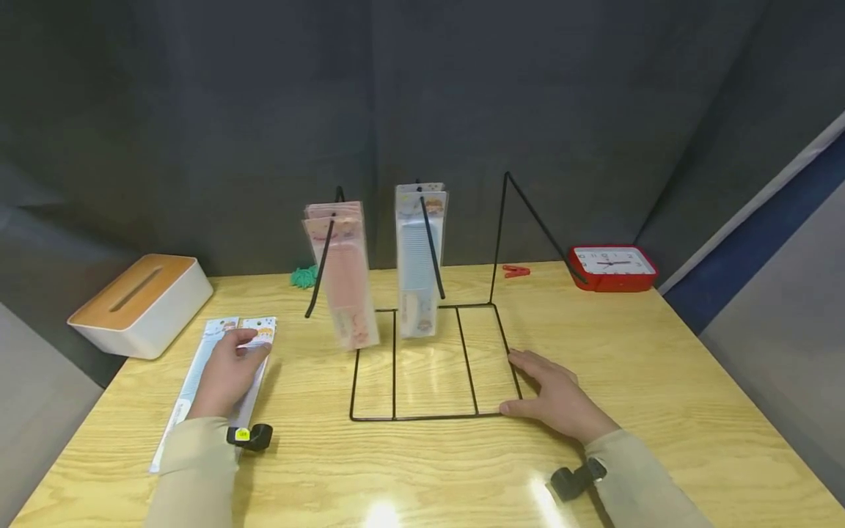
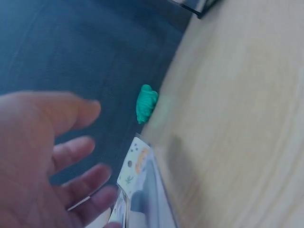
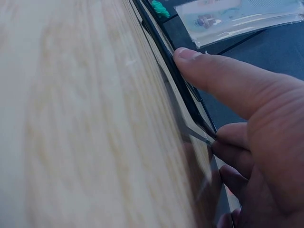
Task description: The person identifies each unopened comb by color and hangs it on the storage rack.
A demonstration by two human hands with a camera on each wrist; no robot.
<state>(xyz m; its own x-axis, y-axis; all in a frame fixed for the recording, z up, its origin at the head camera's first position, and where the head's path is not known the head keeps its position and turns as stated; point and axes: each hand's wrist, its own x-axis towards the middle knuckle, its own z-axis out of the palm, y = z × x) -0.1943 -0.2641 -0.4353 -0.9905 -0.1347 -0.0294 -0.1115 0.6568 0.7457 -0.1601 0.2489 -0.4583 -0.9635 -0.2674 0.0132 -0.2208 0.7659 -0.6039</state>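
A black wire rack [image 1: 429, 416] stands mid-table with its flat base toward me. A pink packaged comb [image 1: 346, 282] and a blue packaged comb [image 1: 418, 257] hang from its slanted arms. My right hand [image 1: 521, 385] rests on the base's front right corner, thumb [image 3: 209, 71] lying straight along the wire [image 3: 183, 90]. My left hand [image 1: 247, 345] lies on another packaged comb [image 1: 198, 381] flat on the table at the left. In the left wrist view the left hand [image 2: 90, 156] has spread, relaxed fingers over that packaged comb [image 2: 137, 190].
A white tissue box [image 1: 138, 304] with a wooden lid sits at the far left. A red clock [image 1: 612, 268] lies at the back right, a red clip [image 1: 516, 271] near it. A green bundle [image 1: 304, 276] lies behind the rack. Dark curtains close the back.
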